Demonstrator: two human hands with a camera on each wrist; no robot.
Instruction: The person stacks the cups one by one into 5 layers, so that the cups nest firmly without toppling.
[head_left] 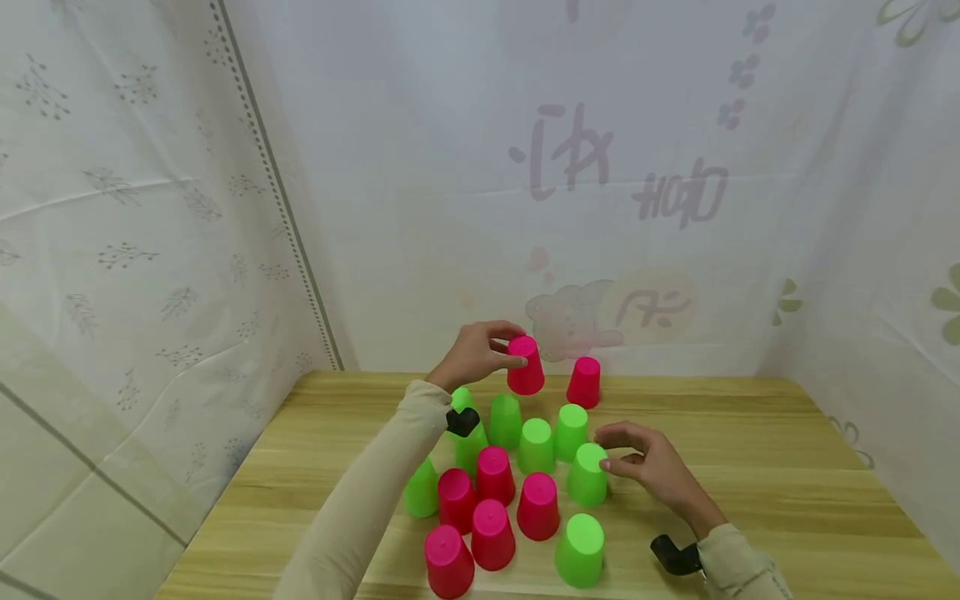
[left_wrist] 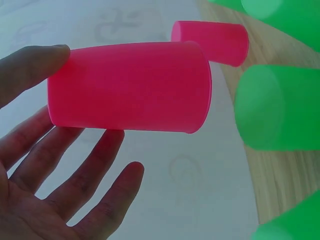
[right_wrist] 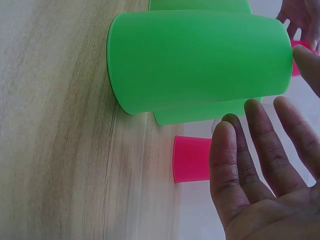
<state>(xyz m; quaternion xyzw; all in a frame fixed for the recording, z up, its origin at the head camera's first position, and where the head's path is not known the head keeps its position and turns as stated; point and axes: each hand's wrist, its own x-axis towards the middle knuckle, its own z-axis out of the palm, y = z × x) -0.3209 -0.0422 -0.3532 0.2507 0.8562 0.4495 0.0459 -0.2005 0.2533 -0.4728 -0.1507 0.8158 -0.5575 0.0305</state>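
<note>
While a pink cup (head_left: pixel 526 372) is held up by the left hand (head_left: pixel 476 357) in the head view, a second pink cup (head_left: pixel 584 383) is seen standing mouth down near the far edge of the wood-grained table (head_left: pixel 750 450). The lifted cup is tilted slightly, with its mouth downward. The right hand (head_left: pixel 651 467) is placed just beside a green cup (head_left: pixel 588 479), its thumb and fingers parted. Other green cups (head_left: pixel 536 450) are spread around the table, and five more pink cups (head_left: pixel 492 537) are grouped toward the front; all are set upside down.

In the left wrist view, the lifted cup is seen to be pinched near its base, with the thumb on one side and fingers on the other. The little finger is held apart from it. Behind it, the second pink cup is partly covered.

In the right wrist view, the fingers are seen widely spread and almost straight, with nothing gripped. The green cup's base is met by the thumb tip in the picture, but whether it is touched cannot be told.
</note>
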